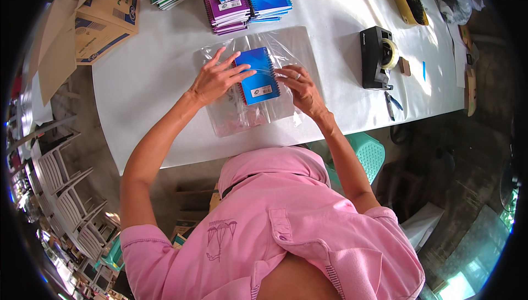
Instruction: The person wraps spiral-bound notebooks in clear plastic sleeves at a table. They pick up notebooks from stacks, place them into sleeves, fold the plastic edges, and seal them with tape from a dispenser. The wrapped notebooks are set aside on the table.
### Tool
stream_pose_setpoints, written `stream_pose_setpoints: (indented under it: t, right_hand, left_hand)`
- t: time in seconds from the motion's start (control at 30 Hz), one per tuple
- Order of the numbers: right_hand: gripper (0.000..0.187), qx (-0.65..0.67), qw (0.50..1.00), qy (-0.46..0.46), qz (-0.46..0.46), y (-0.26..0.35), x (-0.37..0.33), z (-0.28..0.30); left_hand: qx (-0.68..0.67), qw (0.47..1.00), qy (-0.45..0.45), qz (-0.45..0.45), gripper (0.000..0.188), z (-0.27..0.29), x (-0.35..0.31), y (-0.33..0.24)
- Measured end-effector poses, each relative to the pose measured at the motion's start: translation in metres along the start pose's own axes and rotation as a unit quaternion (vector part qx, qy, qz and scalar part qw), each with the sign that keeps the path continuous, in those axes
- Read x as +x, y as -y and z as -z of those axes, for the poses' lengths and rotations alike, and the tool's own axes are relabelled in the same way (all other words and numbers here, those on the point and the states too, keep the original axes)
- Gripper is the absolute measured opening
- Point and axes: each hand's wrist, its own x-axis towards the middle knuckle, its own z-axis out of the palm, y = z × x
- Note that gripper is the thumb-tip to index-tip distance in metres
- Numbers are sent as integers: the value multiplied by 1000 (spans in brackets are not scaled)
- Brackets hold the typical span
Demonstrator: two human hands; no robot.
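Observation:
A blue spiral notebook with a white label lies on a spread of clear plastic bags near the table's front edge. Clear film crosses the notebook's face, and a reddish edge shows along its left side. My left hand is open, fingers spread, with fingertips resting on the notebook's left part. At the notebook's right spiral edge, my right hand, with a ring on one finger, has its fingers closed on what looks like the clear film. Its thumb is mostly hidden.
Stacked purple notebooks and blue notebooks stand behind, with more piles at the far edge. A cardboard box sits left. To the right are a black tape dispenser, pliers-like cutters and a yellow container.

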Motion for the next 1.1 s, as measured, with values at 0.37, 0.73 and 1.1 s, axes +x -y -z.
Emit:
stream_pose_setpoints:
  t: [0.37, 0.73, 1.1]
  right_hand:
    - [64, -11, 995, 97, 35, 10, 15, -27]
    - [45, -224, 968, -16, -116, -73, -39, 25]
    - [48, -2, 999, 50, 18, 17, 17, -32]
  left_hand:
    - [-34, 998, -46, 9, 61, 6, 11, -5]
    - [-24, 1000, -5, -10, 39, 2, 11, 2]
    - [-68, 995, -30, -60, 36, -6, 8, 11]
